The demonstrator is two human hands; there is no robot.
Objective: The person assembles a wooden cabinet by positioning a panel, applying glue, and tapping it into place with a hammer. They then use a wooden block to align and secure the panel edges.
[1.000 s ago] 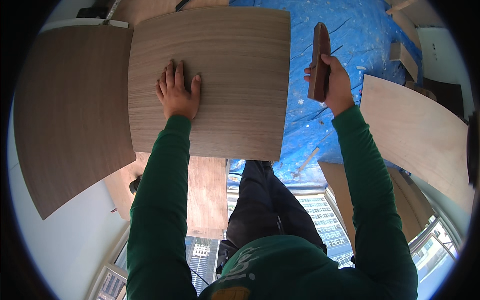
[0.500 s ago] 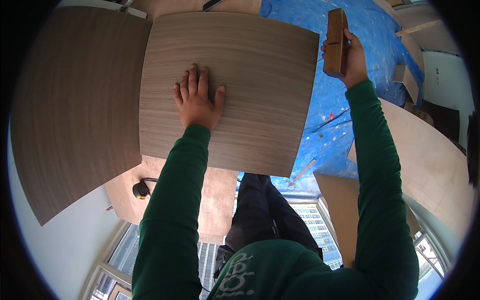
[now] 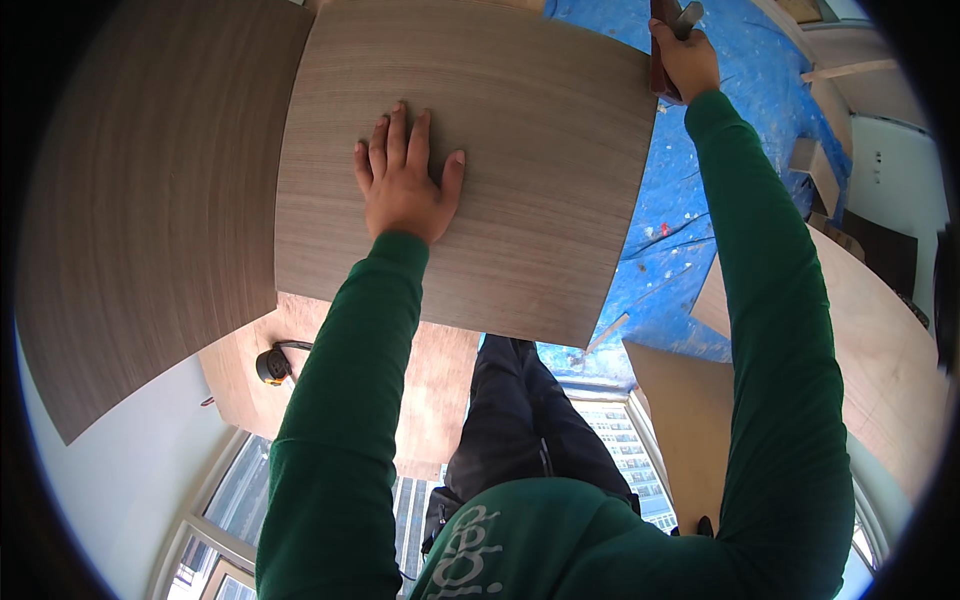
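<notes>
My left hand (image 3: 405, 180) lies flat, fingers spread, on a square wood-grain panel (image 3: 540, 150) in front of me. My right hand (image 3: 686, 58) is stretched out to the panel's far right corner and grips a dark brown wooden block (image 3: 662, 50) held against the panel's edge, with a grey metal part showing at its top. Both arms wear green sleeves. The block's upper end runs out of the picture.
A larger, darker wood-grain panel (image 3: 140, 210) adjoins on the left. Blue sheeting (image 3: 690, 200) covers the surface to the right, with wood offcuts (image 3: 820, 150) and plywood sheets (image 3: 880, 330) on it. A black-and-yellow tape measure (image 3: 272, 365) lies on a brown board below.
My right hand has carried the block up and away along the panel's right edge to its far corner. My left hand stays flat on the panel as the view moves closer.
</notes>
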